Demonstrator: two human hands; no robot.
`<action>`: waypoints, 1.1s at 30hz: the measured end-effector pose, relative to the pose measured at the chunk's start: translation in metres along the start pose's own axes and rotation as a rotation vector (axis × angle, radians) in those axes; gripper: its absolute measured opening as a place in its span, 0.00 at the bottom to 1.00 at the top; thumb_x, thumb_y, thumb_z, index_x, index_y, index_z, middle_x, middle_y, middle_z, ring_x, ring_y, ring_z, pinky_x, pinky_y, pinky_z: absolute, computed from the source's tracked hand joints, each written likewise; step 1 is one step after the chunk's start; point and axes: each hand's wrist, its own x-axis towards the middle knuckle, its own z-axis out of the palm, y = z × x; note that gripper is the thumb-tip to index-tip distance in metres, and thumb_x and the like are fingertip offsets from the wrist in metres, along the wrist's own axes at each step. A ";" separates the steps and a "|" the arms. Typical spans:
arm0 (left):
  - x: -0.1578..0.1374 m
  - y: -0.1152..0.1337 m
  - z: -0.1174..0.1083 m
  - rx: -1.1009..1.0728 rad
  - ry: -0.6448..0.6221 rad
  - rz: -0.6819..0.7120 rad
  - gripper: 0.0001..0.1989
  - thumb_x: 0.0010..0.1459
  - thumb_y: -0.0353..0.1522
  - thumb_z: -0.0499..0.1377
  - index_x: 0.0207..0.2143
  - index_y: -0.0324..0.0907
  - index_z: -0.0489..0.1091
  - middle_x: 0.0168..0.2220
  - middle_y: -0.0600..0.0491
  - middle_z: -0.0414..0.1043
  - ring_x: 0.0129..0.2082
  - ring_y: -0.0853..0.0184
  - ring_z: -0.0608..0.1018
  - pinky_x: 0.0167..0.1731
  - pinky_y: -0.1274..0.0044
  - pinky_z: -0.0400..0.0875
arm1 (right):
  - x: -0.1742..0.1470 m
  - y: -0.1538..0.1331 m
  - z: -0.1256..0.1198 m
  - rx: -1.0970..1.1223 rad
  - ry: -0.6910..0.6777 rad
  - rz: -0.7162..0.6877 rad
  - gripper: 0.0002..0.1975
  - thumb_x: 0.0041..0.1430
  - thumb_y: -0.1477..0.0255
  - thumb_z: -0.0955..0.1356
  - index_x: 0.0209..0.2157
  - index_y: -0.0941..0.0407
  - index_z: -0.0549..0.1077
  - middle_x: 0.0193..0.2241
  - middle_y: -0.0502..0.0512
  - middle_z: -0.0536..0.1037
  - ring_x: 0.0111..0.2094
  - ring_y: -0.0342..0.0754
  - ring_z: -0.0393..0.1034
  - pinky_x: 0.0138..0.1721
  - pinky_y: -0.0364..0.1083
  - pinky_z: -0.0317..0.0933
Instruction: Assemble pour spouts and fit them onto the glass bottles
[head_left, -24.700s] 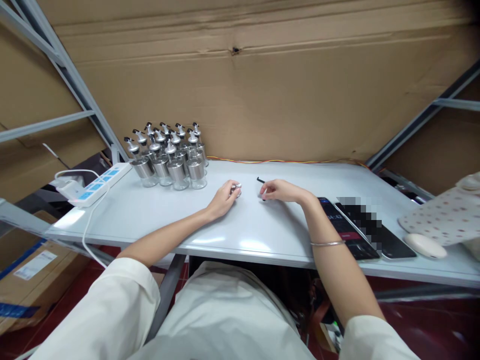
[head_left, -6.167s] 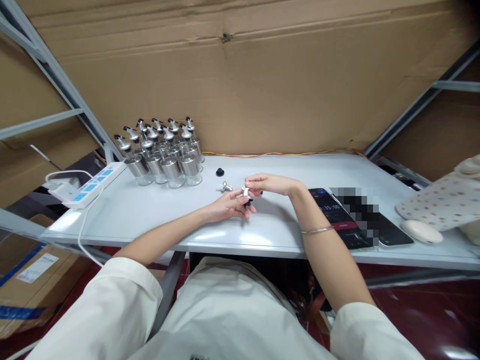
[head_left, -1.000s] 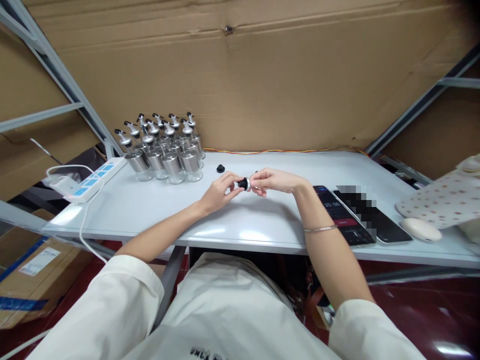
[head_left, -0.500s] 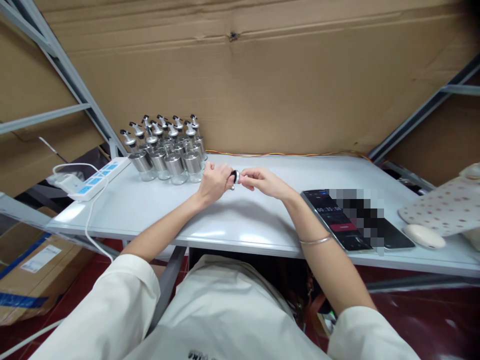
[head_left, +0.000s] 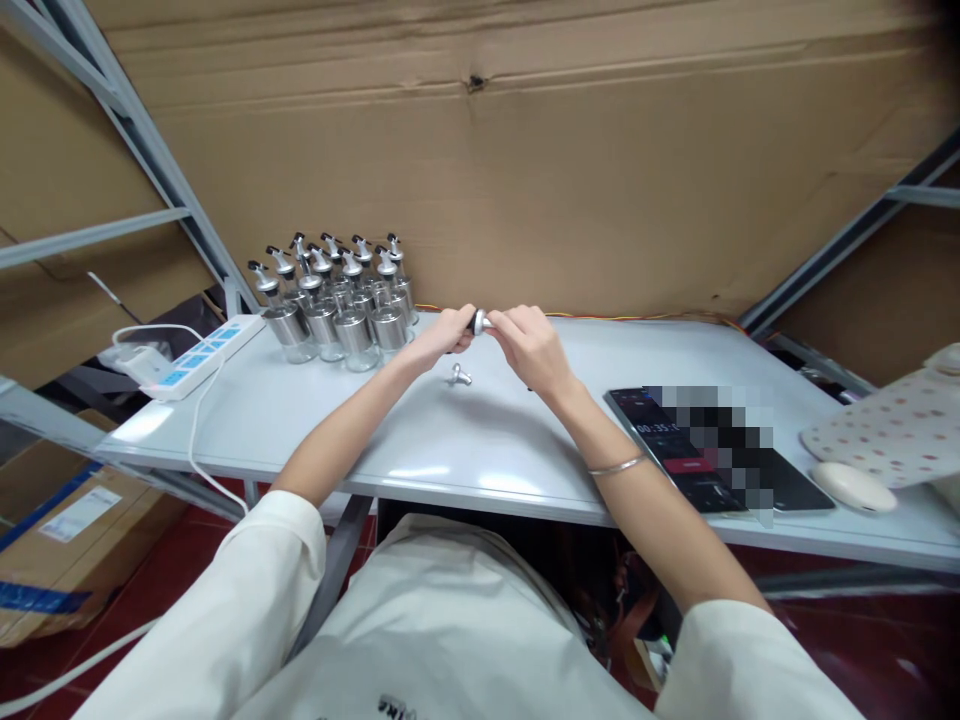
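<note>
My left hand (head_left: 445, 338) is closed around the black end of a pourer spout (head_left: 479, 322), whose silver collar shows between my hands. My right hand (head_left: 531, 345) pinches the spout's thin silver end from the other side. Fingers hide parts of it at both ends. Below my left hand, a small silver metal piece (head_left: 460, 375) lies on the white table (head_left: 450, 440). A tiny black bit (head_left: 530, 389) shows beside my right wrist. To the left stand several glass bottles (head_left: 352, 335) with steel sleeves and silver-and-black pourer tops.
A white power strip (head_left: 202, 358) with a plugged-in cable lies at the table's left end. On the right are a phone (head_left: 679, 455), a cream oval object (head_left: 855, 486) and a spotted white item (head_left: 892, 425). A cardboard wall (head_left: 570, 180) rises behind the table.
Both hands have moved slightly away from me and up. My right hand now pinches the spout's silver end. The small silver piece on the table has come into full view.
</note>
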 end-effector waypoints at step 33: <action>-0.017 -0.029 -0.011 1.034 0.350 0.640 0.32 0.64 0.49 0.31 0.37 0.42 0.68 0.39 0.46 0.73 0.42 0.60 0.70 0.45 0.66 0.48 | 0.001 -0.026 -0.004 1.555 -0.383 1.003 0.18 0.59 0.57 0.65 0.24 0.56 0.62 0.13 0.37 0.47 0.13 0.35 0.37 0.19 0.38 0.48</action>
